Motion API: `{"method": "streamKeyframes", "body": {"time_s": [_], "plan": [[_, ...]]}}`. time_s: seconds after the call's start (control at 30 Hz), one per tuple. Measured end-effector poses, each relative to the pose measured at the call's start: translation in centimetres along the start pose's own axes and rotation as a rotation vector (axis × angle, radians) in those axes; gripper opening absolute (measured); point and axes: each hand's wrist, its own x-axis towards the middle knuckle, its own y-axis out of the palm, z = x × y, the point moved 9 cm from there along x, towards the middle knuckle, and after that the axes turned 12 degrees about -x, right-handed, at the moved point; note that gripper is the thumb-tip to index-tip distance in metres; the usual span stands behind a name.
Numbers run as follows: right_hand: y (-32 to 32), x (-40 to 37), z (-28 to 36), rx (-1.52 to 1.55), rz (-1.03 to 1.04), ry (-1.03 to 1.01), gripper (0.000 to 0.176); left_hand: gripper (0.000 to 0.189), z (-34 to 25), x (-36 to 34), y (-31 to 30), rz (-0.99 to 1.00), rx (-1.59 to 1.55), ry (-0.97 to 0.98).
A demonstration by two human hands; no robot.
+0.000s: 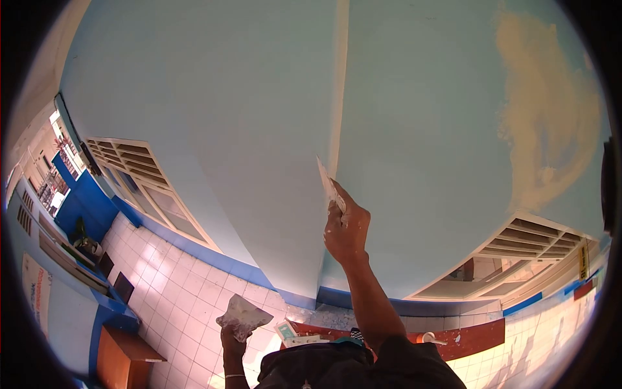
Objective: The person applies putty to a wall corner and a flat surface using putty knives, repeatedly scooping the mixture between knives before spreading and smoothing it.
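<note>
My right hand [346,227] is raised to the blue-green wall [272,129], fingers closed around a putty knife [328,185] smeared with pale filler. The knife's blade lies beside a cream vertical strip of filler [339,78] that runs up the wall's corner. Lower left, my left hand [233,340] grips a flat, putty-covered scraper [243,316], held out over the tiled floor. Its handle is hidden by the fingers.
A large cream filler patch [551,117] marks the wall on the right. Louvred windows [149,188] are set on both sides. Below me stands a red-brown bench [476,338] with a white cup [427,338] and boxes [298,337]. A wooden cabinet [123,356] stands lower left.
</note>
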Motion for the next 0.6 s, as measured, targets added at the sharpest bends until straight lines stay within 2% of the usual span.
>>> {"method": "streamKeyframes", "body": {"time_s": [0.07,0.1,0.2,0.23,0.27,0.33,0.4,0.47,0.5,0.57,0.6], "plan": [[-0.5,-1.7,-1.5,0.081,0.038,0.004,0.041,0.044,-1.0,1.0,1.5,0.132,0.727,0.246],[-1.2,-1.7,-2.8,0.097,0.013,0.089,0.038,0.047,-1.8,0.8,2.7,0.161,0.784,0.362],[-0.3,-1.2,-9.5,0.183,0.117,0.391,0.038,0.049,-1.4,1.9,2.4,0.114,0.670,0.336],[0.4,-1.4,-10.9,0.161,0.132,0.429,0.038,0.047,-0.8,2.0,2.2,0.092,0.522,0.247],[0.9,-1.6,-10.9,0.157,0.071,0.357,0.039,0.044,-0.3,2.0,2.2,0.059,0.372,0.165],[2.5,-2.6,-9.8,0.151,-0.046,0.209,0.041,0.043,-0.5,1.5,3.0,0.079,0.623,0.215],[3.8,-3.3,-7.7,-0.039,-0.129,0.080,0.046,0.048,-1.6,-0.1,5.0,0.079,0.619,0.211],[5.2,-4.3,-5.5,-0.140,-0.288,-0.022,0.051,0.050,-1.9,-0.4,5.1,0.128,0.805,0.282],[5.5,-4.9,-5.0,-0.141,-0.299,-0.030,0.052,0.050,-2.1,-0.6,5.1,0.162,0.936,0.358],[5.4,-6.3,-3.7,-0.139,-0.326,-0.053,0.056,0.048,-2.3,-0.8,4.2,0.112,0.849,0.310],[5.5,-7.1,-3.5,-0.102,-0.246,-0.082,0.055,0.048,-2.3,-0.8,4.2,0.088,0.801,0.286]]}}
